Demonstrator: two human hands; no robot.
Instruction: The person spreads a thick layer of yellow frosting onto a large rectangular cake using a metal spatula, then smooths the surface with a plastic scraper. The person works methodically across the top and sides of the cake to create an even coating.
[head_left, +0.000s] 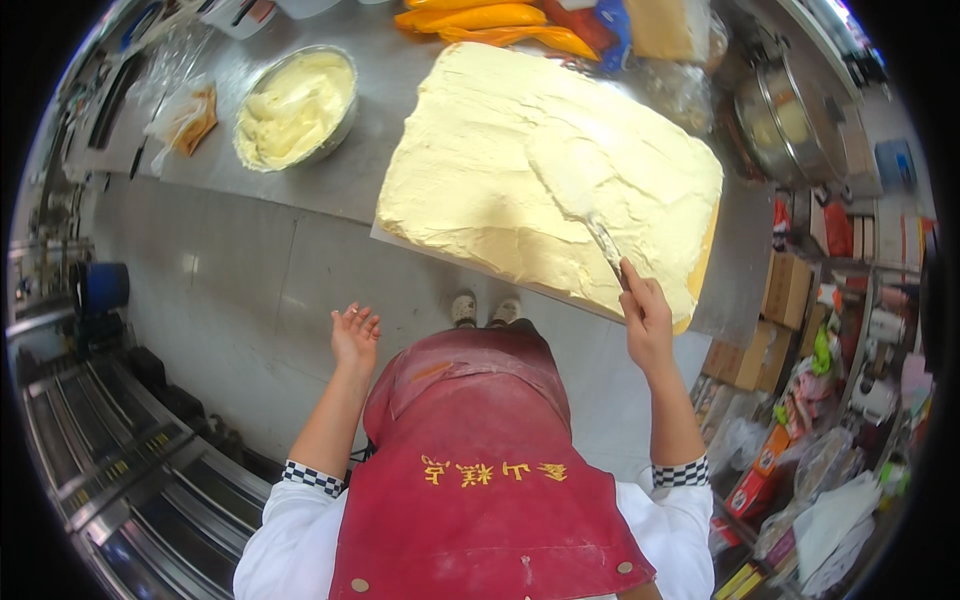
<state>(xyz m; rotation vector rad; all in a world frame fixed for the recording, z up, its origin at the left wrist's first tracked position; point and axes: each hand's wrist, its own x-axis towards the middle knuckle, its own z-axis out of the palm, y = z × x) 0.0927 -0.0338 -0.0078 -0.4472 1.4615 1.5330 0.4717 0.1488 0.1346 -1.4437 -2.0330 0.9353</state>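
Note:
My right hand (646, 315) grips the handle of a metal spatula (606, 244) smeared with cream. Its blade is coated and lies on the pale yellow cream (480, 157) that covers a large rectangular sheet cake. Bare sponge (703, 262) shows along the cake's right edge, and paper (420, 251) sticks out under its near side. My left hand (357, 334) hangs in the air short of the table, palm up, fingers apart, with bits of cream on the fingertips. A metal bowl (346, 127) of the same cream stands left of the cake.
The steel table (225, 169) carries orange piping bags (480, 19) behind the cake and a plastic bag (187, 124) at left. A lidded steel pot (787, 120) stands at right. Cardboard boxes (750, 356) and crowded shelves line the right side; steel equipment (142, 457) stands at lower left.

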